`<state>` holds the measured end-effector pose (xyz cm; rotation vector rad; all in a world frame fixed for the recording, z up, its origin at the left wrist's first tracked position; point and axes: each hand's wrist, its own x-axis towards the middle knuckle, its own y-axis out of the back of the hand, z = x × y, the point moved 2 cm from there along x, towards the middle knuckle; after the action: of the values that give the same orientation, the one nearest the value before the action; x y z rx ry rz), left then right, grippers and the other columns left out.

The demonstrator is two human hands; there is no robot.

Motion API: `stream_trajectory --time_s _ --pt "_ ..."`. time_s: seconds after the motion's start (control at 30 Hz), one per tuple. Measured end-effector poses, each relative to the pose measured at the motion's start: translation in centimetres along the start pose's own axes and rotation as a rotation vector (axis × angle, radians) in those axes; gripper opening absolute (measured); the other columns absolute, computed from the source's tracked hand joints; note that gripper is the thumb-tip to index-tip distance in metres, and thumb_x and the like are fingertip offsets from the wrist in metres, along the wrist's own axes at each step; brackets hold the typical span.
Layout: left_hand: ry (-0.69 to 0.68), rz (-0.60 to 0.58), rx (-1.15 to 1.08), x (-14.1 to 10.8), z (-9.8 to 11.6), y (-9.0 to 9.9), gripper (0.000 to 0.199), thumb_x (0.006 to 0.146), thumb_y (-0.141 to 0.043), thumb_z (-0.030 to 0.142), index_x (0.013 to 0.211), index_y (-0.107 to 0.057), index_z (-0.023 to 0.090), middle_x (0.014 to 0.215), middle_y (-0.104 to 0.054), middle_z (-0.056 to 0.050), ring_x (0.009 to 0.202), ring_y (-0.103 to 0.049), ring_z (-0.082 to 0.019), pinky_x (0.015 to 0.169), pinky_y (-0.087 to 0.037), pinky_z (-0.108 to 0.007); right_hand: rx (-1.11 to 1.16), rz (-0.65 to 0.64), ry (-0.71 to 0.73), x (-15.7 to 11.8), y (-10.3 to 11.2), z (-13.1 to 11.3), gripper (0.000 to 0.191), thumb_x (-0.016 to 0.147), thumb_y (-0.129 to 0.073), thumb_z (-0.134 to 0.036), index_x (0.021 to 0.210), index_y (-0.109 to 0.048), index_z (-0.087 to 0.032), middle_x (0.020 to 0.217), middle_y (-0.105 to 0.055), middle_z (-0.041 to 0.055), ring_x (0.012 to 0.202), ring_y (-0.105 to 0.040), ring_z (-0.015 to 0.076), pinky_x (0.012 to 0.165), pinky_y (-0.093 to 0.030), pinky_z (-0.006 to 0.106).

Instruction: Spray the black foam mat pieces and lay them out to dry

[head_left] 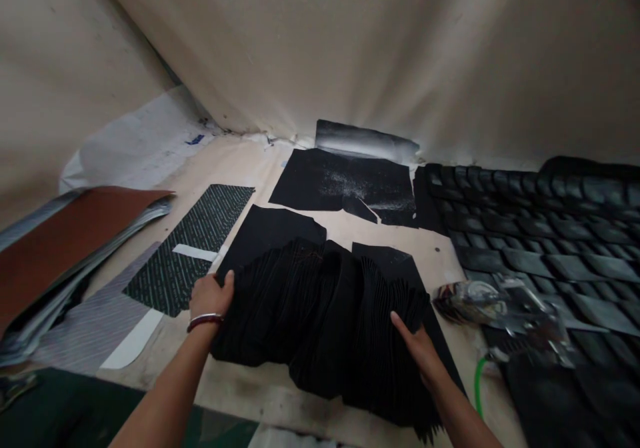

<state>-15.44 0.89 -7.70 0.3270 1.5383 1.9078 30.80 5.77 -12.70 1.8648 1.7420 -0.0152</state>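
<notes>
Pleated cloth (320, 321): plain black, fine pleats, centre of the frame
Striped cloth (193, 248): dark green-grey stripes, left of centre
Brown sheet (65, 241): plain reddish brown, far left
Quilted mat (545, 235): black blocks, right of the frame

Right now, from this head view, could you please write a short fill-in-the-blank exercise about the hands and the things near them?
A bracelet sits on the ____ wrist.
The left hand and the right hand both touch the ____ black fabric.
The cord beyond the right hand is ____.

Missing words: left; pleated; green.
</notes>
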Motion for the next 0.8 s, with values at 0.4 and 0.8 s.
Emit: stream_trajectory --time_s 0.4,0.8 --pt "-0.038 -0.366 -0.021 3.5 -5.0 -0.9 0.064 0.069 -0.025 0.068 0.065 -0.059 0.014 0.073 -0.065 -0.018 0.080 -0.060 -0.033 0.071 -0.042 -0.040 -0.114 0.006 -0.095 -0.5 -0.7 -1.1 0.090 0.065 -0.055 -0.064 0.131 -0.030 -0.008 0.133 -0.037 0.0153 0.124 -0.029 0.0249 0.107 -0.016 0.038" --pt "-0.081 -0.838 -0.581 2.1 2.5 -1.6 0.063 0.059 -0.053 0.064 0.093 -0.061 0.011 0.097 -0.066 -0.016 0.096 -0.059 -0.026 0.083 -0.045 -0.034 -0.037 -0.014 -0.075 -0.8 -1.1 -0.8 0.075 0.071 -0.056 -0.057 0.129 -0.036 -0.013 0.131 -0.042 0.0101 0.122 -0.034 0.0223 0.107 -0.019 0.037"
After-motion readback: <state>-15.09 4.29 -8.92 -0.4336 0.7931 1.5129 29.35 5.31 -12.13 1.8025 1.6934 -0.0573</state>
